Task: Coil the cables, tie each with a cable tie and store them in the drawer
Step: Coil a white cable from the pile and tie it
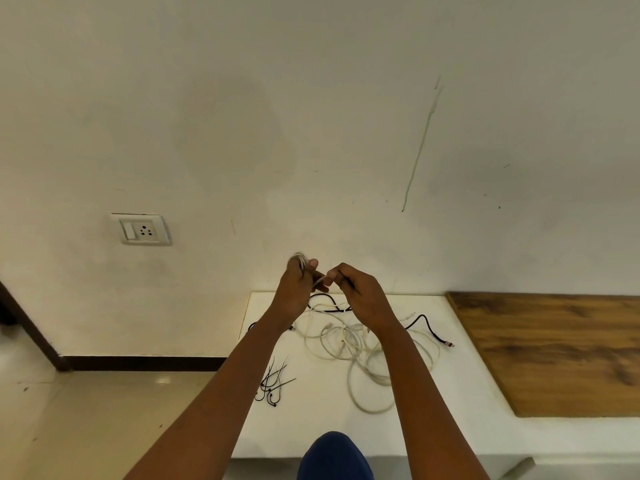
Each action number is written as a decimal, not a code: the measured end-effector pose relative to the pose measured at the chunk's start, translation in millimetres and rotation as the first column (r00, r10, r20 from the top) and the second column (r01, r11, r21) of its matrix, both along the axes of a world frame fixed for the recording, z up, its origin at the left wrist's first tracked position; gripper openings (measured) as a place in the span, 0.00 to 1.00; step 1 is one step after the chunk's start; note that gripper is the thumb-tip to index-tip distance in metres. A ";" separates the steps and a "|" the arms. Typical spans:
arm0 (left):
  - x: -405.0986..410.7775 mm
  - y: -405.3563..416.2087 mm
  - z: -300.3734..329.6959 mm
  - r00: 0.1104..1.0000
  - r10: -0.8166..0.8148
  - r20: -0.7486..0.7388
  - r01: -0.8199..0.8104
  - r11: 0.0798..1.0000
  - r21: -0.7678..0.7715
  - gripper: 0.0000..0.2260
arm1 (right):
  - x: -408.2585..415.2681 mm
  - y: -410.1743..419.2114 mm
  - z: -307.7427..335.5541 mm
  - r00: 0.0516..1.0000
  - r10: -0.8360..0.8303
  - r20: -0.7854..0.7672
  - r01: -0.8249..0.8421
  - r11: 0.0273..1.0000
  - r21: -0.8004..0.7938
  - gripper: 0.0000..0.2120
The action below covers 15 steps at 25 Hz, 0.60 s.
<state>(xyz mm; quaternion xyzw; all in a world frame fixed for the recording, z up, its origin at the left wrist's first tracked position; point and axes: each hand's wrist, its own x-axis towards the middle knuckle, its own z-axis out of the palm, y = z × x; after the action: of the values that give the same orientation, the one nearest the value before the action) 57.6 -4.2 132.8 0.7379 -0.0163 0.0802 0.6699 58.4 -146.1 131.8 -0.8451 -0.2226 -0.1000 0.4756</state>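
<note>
The thin white cable (304, 263) I am coiling sits bunched in my left hand (294, 289), fingers and thumb curled round its loops so they cannot spring apart. My right hand (360, 296), at three o'clock of the left, pinches the free strand between thumb and forefinger, I judge to feed the next loop across. Below, toward six o'clock, the loose tangle of white cables (360, 355) lies on the white tabletop (460, 403), with a black cable (433, 329) trailing off toward three o'clock. The black cable ties (273, 384) wait at seven o'clock, within reach. No drawer shows, so nothing is stored yet that I can see.
</note>
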 end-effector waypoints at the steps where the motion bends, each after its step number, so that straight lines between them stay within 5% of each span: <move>1: -1.2 -0.9 -3.5 0.999 -0.033 -0.006 0.033 0.999 0.039 0.10 | 1.8 -0.8 0.0 1.000 -0.005 0.007 0.005 1.000 0.022 0.08; 7: -9.2 2.1 -10.2 0.955 -0.203 -0.216 0.222 0.973 0.068 0.20 | 9.5 -5.2 4.0 0.998 0.042 -0.047 -0.037 0.994 0.102 0.03; 15: -17.2 12.2 7.2 0.823 -0.528 -0.207 0.358 0.767 -0.532 0.16 | 7.0 3.2 -1.8 0.979 0.097 -0.180 -0.047 0.963 0.265 0.06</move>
<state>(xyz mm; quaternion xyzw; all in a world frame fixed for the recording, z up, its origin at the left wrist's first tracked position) 40.4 7.9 140.0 0.5293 -0.0553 -0.2121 0.8196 65.4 -143.0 130.0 -0.7725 -0.1916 -0.0290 0.6048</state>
